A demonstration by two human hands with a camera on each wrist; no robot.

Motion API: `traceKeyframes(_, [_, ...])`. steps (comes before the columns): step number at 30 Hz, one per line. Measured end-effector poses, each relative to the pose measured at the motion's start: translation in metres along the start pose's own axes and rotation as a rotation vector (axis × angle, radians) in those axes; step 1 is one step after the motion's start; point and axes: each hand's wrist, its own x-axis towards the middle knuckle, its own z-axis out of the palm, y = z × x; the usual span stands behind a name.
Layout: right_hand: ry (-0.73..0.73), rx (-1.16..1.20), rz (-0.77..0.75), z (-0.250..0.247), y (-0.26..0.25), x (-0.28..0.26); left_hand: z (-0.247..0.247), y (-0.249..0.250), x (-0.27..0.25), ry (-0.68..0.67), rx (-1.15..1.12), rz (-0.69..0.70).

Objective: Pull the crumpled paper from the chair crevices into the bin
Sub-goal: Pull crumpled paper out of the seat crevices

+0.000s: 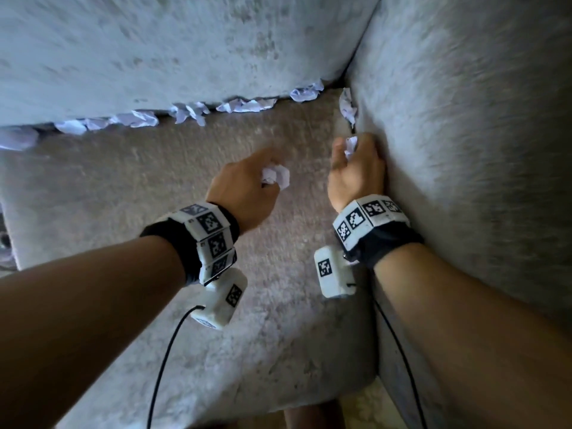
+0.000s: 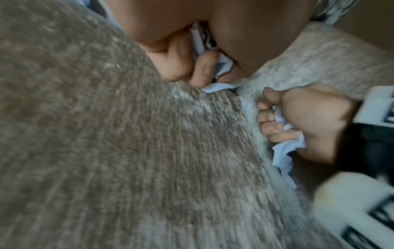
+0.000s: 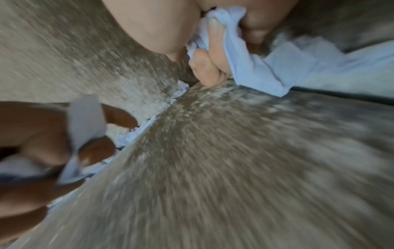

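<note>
The left hand is above the middle of the seat, fingers curled around a crumpled paper wad that shows white between thumb and fingers. The right hand is at the side crevice, against the armrest, and grips a second wad; in the right wrist view its fingers are curled into the paper, fingertips touching the seat fabric. One more wad sits in the side crevice just beyond the right hand, near the rear corner. A row of crumpled papers is lodged along the rear crevice where the backrest meets the seat, running from the left edge of the head view to the corner; the piece nearest the corner is partly under the backrest. Each wrist carries a band of black-and-white markers and a white camera block with a black cable. All views are motion-blurred. The bin appears in no view.
</note>
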Motion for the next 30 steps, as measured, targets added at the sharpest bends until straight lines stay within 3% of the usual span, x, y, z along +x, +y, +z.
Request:
traceKeyframes(7, [-0.049,-0.161,-0.013,0.017,-0.027,0.040,-0.021,-0.017,-0.006,0.123,0.018,-0.068])
traceKeyframes(12, [-0.022,-0.153,0.078,0.022,-0.030,0.051,-0.025,-0.027,-0.006,0.118,0.028,-0.100])
traceKeyframes(18, [-0.020,-0.184,0.048,0.020,-0.024,0.051,-0.020,-0.020,0.001,0.087,0.024,-0.093])
traceKeyframes(30, [-0.250,-0.269,-0.009,0.006,0.002,0.014,-0.002,0.021,0.046,0.089,0.122,-0.067])
